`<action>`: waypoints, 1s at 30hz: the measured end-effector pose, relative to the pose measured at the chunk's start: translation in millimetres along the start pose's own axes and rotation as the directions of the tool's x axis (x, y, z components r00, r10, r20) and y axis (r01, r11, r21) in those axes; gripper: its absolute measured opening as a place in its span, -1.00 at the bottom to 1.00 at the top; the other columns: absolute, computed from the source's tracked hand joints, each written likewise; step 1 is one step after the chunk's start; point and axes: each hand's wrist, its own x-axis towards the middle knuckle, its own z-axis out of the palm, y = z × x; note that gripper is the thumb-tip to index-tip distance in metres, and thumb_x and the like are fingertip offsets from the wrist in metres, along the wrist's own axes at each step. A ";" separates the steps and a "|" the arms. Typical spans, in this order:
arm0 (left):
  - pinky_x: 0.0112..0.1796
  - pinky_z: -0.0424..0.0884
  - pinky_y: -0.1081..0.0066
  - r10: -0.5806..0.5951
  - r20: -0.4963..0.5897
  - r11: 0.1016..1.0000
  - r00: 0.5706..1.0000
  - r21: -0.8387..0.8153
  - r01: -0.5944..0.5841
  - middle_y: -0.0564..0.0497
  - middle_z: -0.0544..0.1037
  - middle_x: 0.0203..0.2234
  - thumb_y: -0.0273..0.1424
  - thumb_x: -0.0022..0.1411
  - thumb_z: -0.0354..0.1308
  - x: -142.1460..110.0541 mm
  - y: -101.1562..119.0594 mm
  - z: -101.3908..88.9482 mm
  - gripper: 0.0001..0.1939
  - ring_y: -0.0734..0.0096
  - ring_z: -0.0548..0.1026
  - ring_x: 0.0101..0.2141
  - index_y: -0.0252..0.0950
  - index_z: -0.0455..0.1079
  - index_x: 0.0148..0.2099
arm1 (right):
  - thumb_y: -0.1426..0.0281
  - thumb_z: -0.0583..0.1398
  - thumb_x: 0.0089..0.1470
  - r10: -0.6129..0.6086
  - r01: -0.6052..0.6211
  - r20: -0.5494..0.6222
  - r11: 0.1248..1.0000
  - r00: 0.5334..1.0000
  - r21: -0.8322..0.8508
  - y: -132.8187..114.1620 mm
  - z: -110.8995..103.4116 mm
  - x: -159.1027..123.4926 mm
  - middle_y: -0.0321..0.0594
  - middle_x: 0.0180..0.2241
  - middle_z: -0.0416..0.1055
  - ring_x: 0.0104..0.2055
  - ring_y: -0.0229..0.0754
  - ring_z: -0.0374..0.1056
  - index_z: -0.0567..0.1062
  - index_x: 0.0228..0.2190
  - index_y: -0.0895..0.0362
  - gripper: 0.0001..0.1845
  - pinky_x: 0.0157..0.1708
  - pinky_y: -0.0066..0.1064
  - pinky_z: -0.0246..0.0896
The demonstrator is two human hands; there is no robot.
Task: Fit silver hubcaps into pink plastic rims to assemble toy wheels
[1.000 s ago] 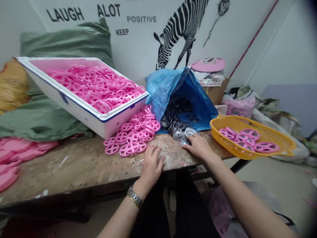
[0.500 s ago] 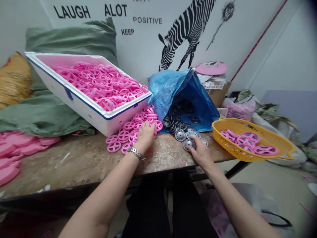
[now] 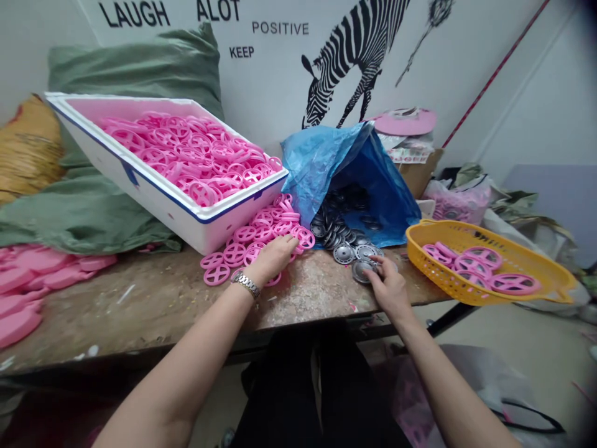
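Observation:
My left hand [image 3: 276, 256], with a metal watch on its wrist, is at the right side of a loose pile of pink plastic wheels [image 3: 243, 234]. Its fingers are drawn together and curled down on a pink wheel at the pile's edge; the palm side is hidden. Between the thumb and fingers of my right hand [image 3: 390, 287] is the rim of a round grey hubcap-like disc [image 3: 362, 272], low over the table. More grey discs [image 3: 344, 252] spill toward it from the mouth of a blue plastic bag [image 3: 313, 155].
A white foam box [image 3: 205, 233] full of pink wheels leans tilted behind the pile. At the right, a yellow basket [image 3: 555, 277] with several dark-centred pink wheels overhangs the worn table [image 3: 172, 298]. Flat pink pieces [image 3: 28, 280] and a green sack [image 3: 107, 211] are at the left.
My left hand's fingers have drawn closer together and point more to the right. My right hand has shifted its grip on the grey disc. The view has moved slightly.

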 end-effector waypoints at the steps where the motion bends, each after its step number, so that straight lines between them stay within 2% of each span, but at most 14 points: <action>1: -0.16 0.42 0.32 0.012 -0.014 1.000 1.000 -0.018 -0.012 -0.09 0.49 -0.27 -0.59 0.33 -0.01 -3.9 4.0 -2.0 -0.84 0.28 0.45 -0.24 -0.33 0.37 -0.21 | 0.08 0.20 0.05 0.027 -0.026 -0.021 0.998 0.999 0.055 -1.0 -0.1 1.1 -0.21 -0.42 0.49 -0.31 -0.02 0.40 0.48 -0.09 0.12 -0.52 -0.19 -0.18 0.26; 4: -0.14 0.43 0.31 0.026 -0.068 0.997 0.997 -0.074 -0.031 -0.09 0.49 -0.26 -0.57 0.37 -0.05 -20.9 24.3 -7.5 -0.83 0.30 0.46 -0.23 -0.32 0.36 -0.20 | 0.01 0.30 -0.11 0.172 -0.153 -0.049 0.950 0.984 0.273 -9.7 -0.8 3.4 -0.29 -0.52 0.43 -0.42 -0.11 0.34 0.49 -0.28 0.10 -0.53 -0.29 -0.24 0.27; 6: -0.13 0.45 0.34 0.032 -0.114 0.991 0.993 -0.129 -0.046 -0.07 0.50 -0.25 -0.58 0.39 -0.07 -35.9 41.4 -8.3 -0.82 0.34 0.47 -0.21 -0.31 0.34 -0.17 | 0.00 0.38 -0.24 0.285 -0.259 0.012 0.854 0.959 0.452 -20.6 -2.4 2.2 -0.32 -0.54 0.41 -0.47 -0.18 0.28 0.48 -0.39 0.09 -0.52 -0.41 -0.33 0.22; 9: -0.07 0.47 0.31 0.017 -0.317 0.929 0.948 -0.345 -0.132 -0.10 0.52 -0.16 -0.56 0.39 -0.01 -58.9 64.3 -4.0 -0.86 0.32 0.50 -0.11 -0.30 0.34 -0.11 | 0.07 0.46 -0.33 0.385 -0.432 0.228 0.613 0.894 0.661 -42.5 -8.1 -4.8 -0.30 -0.43 0.48 -0.45 -0.25 0.29 0.50 -0.40 0.08 -0.52 -0.50 -0.45 0.16; 11: -0.03 0.48 0.29 0.016 -0.405 0.910 0.914 -0.373 -0.181 -0.12 0.53 -0.11 -0.56 0.38 0.02 -71.3 74.8 0.8 -0.85 0.32 0.52 -0.07 -0.29 0.33 -0.06 | 0.15 0.49 -0.33 0.399 -0.544 0.383 0.463 0.833 0.700 -57.7 -13.1 -11.8 -0.28 -0.33 0.53 -0.38 -0.24 0.36 0.52 -0.38 0.06 -0.54 -0.44 -0.45 0.26; 13: -0.02 0.49 0.27 0.020 -0.430 0.913 0.903 -0.359 -0.191 -0.14 0.54 -0.08 -0.57 0.38 0.02 -79.7 81.6 5.2 -0.82 0.31 0.52 -0.05 -0.28 0.33 -0.03 | 0.20 0.50 -0.29 0.376 -0.635 0.516 0.375 0.770 0.675 -70.4 -16.9 -19.6 -0.27 -0.30 0.54 -0.33 -0.22 0.41 0.53 -0.38 0.06 -0.59 -0.33 -0.38 0.36; 15: -0.01 0.50 0.24 0.025 -0.412 0.914 0.911 -0.359 -0.188 -0.16 0.54 -0.06 -0.57 0.37 0.01 -84.0 86.1 8.3 -0.79 0.29 0.53 -0.03 -0.27 0.35 0.00 | 0.21 0.48 -0.22 0.316 -0.699 0.624 0.342 0.715 0.628 -78.9 -18.2 -27.5 -0.26 -0.28 0.54 -0.29 -0.20 0.44 0.53 -0.37 0.08 -0.63 -0.23 -0.30 0.41; 18: 0.02 0.49 0.19 0.017 -0.357 0.879 0.934 -0.439 -0.184 -0.18 0.54 -0.02 -0.55 0.38 -0.02 -84.4 93.7 10.1 -0.76 0.24 0.51 0.03 -0.25 0.38 0.00 | 0.20 0.46 -0.16 0.255 -0.744 0.708 0.365 0.658 0.560 -83.4 -15.1 -37.8 -0.26 -0.31 0.53 -0.28 -0.19 0.45 0.52 -0.37 0.09 -0.65 -0.22 -0.29 0.43; 21: 0.06 0.47 0.14 -0.101 -0.278 0.781 0.955 -0.617 -0.097 -0.20 0.46 0.08 -0.52 0.36 -0.01 -82.1 106.2 9.9 -0.75 0.20 0.47 0.08 -0.23 0.39 0.00 | 0.17 0.47 -0.20 0.274 -0.714 0.670 0.409 0.690 0.569 -82.3 -9.7 -44.0 -0.29 -0.37 0.50 -0.34 -0.20 0.43 0.49 -0.42 0.09 -0.62 -0.32 -0.35 0.41; 23: -0.01 0.53 0.16 -0.271 -0.160 0.581 0.949 -0.813 0.029 -0.21 0.38 0.14 -0.48 0.33 0.04 -80.3 116.3 8.6 -0.71 0.20 0.49 0.04 -0.22 0.33 0.08 | 0.14 0.48 -0.24 0.308 -0.672 0.602 0.424 0.737 0.607 -81.0 -7.1 -46.0 -0.30 -0.39 0.48 -0.36 -0.22 0.41 0.47 -0.43 0.10 -0.57 -0.36 -0.39 0.39; 25: -0.13 0.59 0.22 -0.391 0.082 0.214 0.917 -0.961 0.177 -0.20 0.37 0.12 -0.40 0.29 0.12 -78.1 125.3 6.1 -0.61 0.24 0.54 -0.06 -0.20 0.23 0.16 | 0.11 0.48 -0.26 0.325 -0.637 0.550 0.442 0.770 0.631 -79.8 -5.7 -47.3 -0.30 -0.40 0.48 -0.36 -0.22 0.40 0.47 -0.42 0.10 -0.54 -0.36 -0.39 0.38; 27: -0.22 0.60 0.28 -0.369 0.337 -0.156 0.866 -0.941 0.300 -0.14 0.45 -0.01 -0.32 0.27 0.20 -75.4 131.1 3.2 -0.52 0.31 0.58 -0.19 -0.21 0.18 0.18 | 0.07 0.46 -0.23 0.312 -0.604 0.520 0.488 0.795 0.630 -78.6 -5.2 -48.8 -0.29 -0.39 0.49 -0.34 -0.19 0.41 0.48 -0.40 0.09 -0.54 -0.33 -0.36 0.38; 28: -0.24 0.60 0.31 -0.335 0.425 -0.277 0.841 -0.897 0.344 -0.11 0.49 -0.09 -0.28 0.26 0.22 -74.0 132.6 2.1 -0.50 0.35 0.59 -0.25 -0.23 0.19 0.18 | 0.06 0.45 -0.20 0.299 -0.584 0.508 0.525 0.808 0.619 -77.9 -5.1 -49.8 -0.29 -0.38 0.49 -0.34 -0.18 0.41 0.48 -0.39 0.09 -0.54 -0.32 -0.35 0.38; 30: -0.29 0.58 0.37 -0.302 0.510 -0.388 0.806 -0.838 0.384 -0.05 0.51 -0.22 -0.23 0.25 0.24 -71.3 133.7 1.5 -0.50 0.43 0.58 -0.35 -0.28 0.22 0.15 | 0.03 0.42 -0.16 0.273 -0.530 0.471 0.610 0.838 0.589 -76.6 -4.9 -52.2 -0.30 -0.40 0.49 -0.35 -0.18 0.40 0.46 -0.37 0.08 -0.54 -0.32 -0.35 0.35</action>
